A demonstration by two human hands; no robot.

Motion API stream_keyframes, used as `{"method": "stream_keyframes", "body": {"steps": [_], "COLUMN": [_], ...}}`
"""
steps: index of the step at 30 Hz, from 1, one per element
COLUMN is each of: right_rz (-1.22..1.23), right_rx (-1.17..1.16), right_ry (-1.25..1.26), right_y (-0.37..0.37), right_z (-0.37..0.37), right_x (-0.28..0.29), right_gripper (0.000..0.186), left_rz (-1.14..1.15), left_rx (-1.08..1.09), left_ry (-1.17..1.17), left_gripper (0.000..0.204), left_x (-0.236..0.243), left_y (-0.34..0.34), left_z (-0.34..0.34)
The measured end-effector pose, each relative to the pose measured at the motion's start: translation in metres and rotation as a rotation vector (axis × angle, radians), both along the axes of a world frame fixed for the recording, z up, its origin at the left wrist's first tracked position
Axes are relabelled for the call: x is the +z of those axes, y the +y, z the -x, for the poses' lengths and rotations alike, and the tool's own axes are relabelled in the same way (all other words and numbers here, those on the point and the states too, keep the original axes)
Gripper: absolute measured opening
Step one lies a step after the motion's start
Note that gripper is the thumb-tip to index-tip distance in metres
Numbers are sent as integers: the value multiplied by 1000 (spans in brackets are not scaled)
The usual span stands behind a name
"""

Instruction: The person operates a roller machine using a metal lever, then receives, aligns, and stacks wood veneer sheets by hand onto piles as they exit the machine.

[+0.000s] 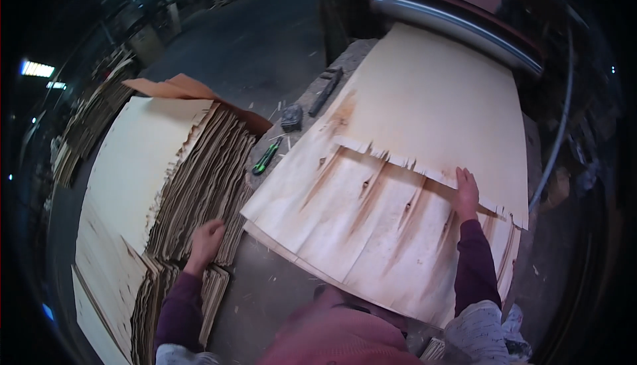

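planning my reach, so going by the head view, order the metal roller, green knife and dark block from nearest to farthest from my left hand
1. Green knife, left of the pale sheets.
2. Dark block, just beyond the knife.
3. Metal roller, upper right.

Upper sheet [444, 99], far right: wood veneer, smooth, matt, splintered along its near edge. Lower sheet [378, 239], near right: wood veneer, knotted, streaked, matt. Stack [206, 159], left: thin wood sheets, smooth-looking faces, rough, ragged edges. Roller [458, 23], far right: apparently metal, smooth, glossy. Knife [267, 158], left of the sheets: plastic-looking handle. Garment [338, 338], near: ribbed-looking cloth, matt.
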State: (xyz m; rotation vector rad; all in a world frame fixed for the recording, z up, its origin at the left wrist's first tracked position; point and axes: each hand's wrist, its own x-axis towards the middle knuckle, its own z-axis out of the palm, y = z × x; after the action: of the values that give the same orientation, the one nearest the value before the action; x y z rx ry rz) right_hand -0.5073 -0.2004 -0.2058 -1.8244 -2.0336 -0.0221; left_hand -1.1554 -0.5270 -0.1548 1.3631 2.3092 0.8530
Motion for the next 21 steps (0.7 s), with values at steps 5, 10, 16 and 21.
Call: {"method": "stream_keyframes", "body": {"steps": [5,10,16,21], "right_rz": [51,-44,175,181], "right_rx": [-4,7,-20,6], "right_ry": [-139,-82,-16,-4], "right_y": [-19,-191,-366,-379], "right_z": [32,54,94,112], "right_x": [-48,-63,-27,14], "right_gripper": [42,52,56,70], "left_rz": [45,170,-46,80], "left_rx": [-11,-156,-180,-38], "left_ry": [116,-140,-1642,-1684], "left_gripper": [39,36,50,34], "left_x": [-1,32,-4,-11], "left_y": [98,118,64,84], "left_z": [-38,-58,-125,-155]}}
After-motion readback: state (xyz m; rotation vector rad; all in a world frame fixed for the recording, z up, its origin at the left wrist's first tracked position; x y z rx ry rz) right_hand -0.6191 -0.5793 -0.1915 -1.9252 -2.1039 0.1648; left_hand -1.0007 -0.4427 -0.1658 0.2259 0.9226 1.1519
